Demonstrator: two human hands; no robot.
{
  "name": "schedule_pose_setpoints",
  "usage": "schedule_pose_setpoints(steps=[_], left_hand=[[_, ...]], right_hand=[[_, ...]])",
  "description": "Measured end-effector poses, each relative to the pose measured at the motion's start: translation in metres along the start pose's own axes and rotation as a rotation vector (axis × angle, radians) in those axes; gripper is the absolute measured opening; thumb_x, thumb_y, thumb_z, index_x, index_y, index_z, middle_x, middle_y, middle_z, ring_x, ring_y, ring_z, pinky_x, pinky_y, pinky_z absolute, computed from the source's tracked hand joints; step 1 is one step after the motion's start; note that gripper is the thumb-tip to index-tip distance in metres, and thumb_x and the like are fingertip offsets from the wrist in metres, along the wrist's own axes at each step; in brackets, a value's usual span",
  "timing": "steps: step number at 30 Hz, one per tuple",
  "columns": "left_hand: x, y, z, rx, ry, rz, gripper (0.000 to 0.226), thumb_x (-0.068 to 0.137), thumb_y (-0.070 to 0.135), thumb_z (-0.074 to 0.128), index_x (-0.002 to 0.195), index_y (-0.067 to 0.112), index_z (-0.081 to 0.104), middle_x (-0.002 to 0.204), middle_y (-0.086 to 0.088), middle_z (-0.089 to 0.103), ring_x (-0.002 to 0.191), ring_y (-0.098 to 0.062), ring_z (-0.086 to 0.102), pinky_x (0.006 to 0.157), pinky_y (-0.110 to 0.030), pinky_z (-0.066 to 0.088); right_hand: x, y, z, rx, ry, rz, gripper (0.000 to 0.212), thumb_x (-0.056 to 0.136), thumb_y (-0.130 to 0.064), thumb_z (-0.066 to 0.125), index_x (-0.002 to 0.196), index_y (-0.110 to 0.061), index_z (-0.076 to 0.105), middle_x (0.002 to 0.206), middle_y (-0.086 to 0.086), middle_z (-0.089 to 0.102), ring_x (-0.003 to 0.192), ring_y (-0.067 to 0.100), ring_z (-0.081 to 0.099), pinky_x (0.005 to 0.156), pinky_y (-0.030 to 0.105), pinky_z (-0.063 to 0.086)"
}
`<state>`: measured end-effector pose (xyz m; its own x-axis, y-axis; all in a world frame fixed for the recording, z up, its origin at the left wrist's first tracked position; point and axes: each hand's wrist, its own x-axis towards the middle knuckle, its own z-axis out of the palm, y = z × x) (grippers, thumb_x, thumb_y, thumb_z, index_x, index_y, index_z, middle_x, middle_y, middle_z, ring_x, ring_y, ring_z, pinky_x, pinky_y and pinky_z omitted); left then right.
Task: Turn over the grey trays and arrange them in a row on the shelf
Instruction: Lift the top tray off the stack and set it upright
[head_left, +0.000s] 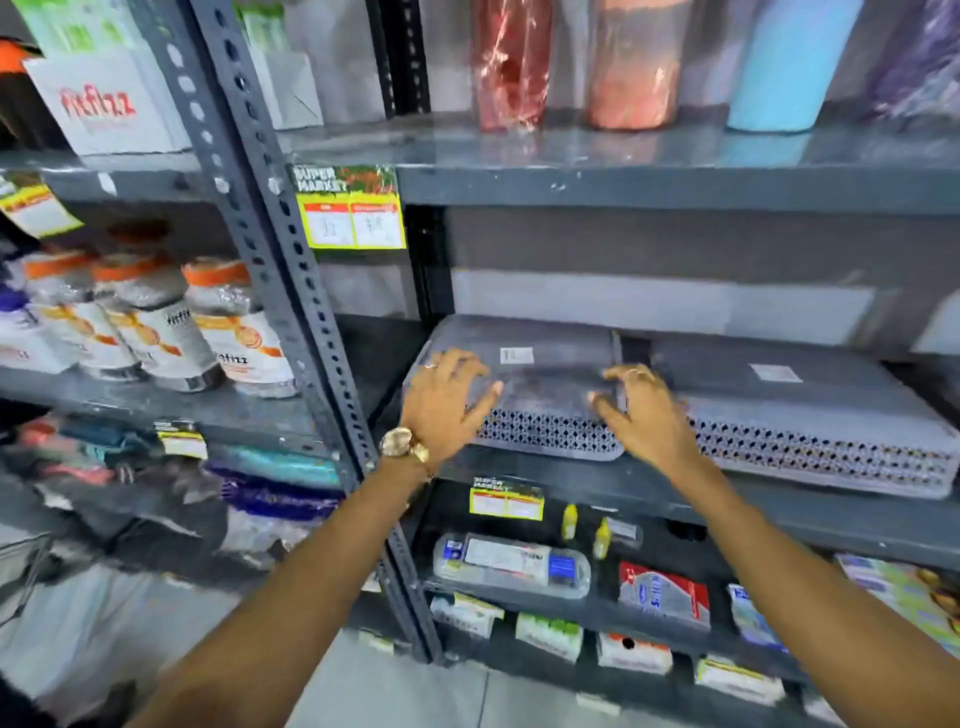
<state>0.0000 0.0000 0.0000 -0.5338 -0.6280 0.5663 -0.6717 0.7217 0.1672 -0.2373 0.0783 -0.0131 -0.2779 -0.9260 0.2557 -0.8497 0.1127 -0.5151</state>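
Two grey trays lie upside down side by side on the middle shelf (649, 483), flat bottoms up, each with a white sticker and a perforated side wall facing me. The left tray (545, 374) lies under both my hands. My left hand (447, 400) hovers over or rests on its left end, fingers spread. My right hand (639, 405) is at its right end, fingers curled and apart, at the gap before the right tray (795, 400). Neither hand holds anything. Motion blur hides whether the fingers touch the tray.
A perforated steel upright (291, 270) stands just left of the trays. Wrapped bottles (634, 62) stand on the shelf above. Jars (234, 332) fill the left rack. Packets and small bottles (511, 566) lie on the shelves below. Price tags (350, 218) hang from shelf edges.
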Motion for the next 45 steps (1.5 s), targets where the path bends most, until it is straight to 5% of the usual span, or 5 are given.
schedule_pose_setpoints(steps=[14, 26, 32, 39, 45], left_hand=[[0.101, -0.091, 0.071, -0.312, -0.371, -1.003, 0.088, 0.077, 0.071, 0.042, 0.136, 0.006, 0.035, 0.14, -0.022, 0.046, 0.125, -0.041, 0.048, 0.103, -0.052, 0.042], [0.132, -0.075, 0.027, -0.863, 0.408, -0.921, 0.068, 0.089, 0.061, 0.039, 0.14, 0.016, 0.039, 0.144, -0.016, 0.042, 0.131, -0.033, 0.041, 0.109, -0.036, 0.031], [0.09, -0.081, 0.017, -1.062, 0.197, -1.093, 0.092, 0.081, 0.078, 0.025, 0.151, 0.019, 0.009, 0.16, -0.003, 0.017, 0.145, -0.024, 0.021, 0.117, -0.04, 0.018], [0.063, -0.097, 0.022, -0.92, -0.16, -1.185, 0.088, 0.06, 0.077, 0.054, 0.13, 0.023, 0.05, 0.134, -0.003, 0.052, 0.115, -0.026, 0.052, 0.099, -0.039, 0.041], [0.046, -0.073, 0.033, -0.673, -0.216, -1.185, 0.09, 0.085, 0.056, 0.051, 0.149, 0.004, 0.014, 0.151, -0.021, 0.033, 0.137, -0.037, 0.035, 0.11, -0.044, 0.031]], right_hand=[[0.091, 0.003, 0.021, 0.59, -0.056, 0.673, 0.056, 0.087, -0.034, 0.063, 0.129, 0.002, 0.051, 0.127, 0.017, 0.057, 0.103, 0.029, 0.055, 0.075, 0.031, 0.046], [0.119, -0.01, -0.012, 1.007, 0.453, 0.593, 0.054, 0.076, -0.07, 0.048, 0.103, -0.026, 0.064, 0.119, 0.003, 0.066, 0.112, 0.023, 0.06, 0.104, 0.041, 0.044], [0.087, -0.009, -0.017, 0.937, 0.464, 0.72, 0.106, 0.055, -0.093, 0.03, 0.13, -0.022, 0.053, 0.136, 0.007, 0.055, 0.119, 0.029, 0.055, 0.102, 0.047, 0.045], [0.047, 0.003, -0.001, 0.578, 0.175, 0.792, 0.073, 0.083, -0.064, 0.048, 0.128, -0.007, 0.053, 0.13, 0.016, 0.056, 0.117, 0.037, 0.054, 0.101, 0.049, 0.044], [0.032, 0.013, 0.013, 0.447, -0.01, 0.715, 0.052, 0.087, -0.047, 0.057, 0.112, -0.003, 0.059, 0.11, 0.016, 0.063, 0.093, 0.03, 0.055, 0.081, 0.036, 0.043]])
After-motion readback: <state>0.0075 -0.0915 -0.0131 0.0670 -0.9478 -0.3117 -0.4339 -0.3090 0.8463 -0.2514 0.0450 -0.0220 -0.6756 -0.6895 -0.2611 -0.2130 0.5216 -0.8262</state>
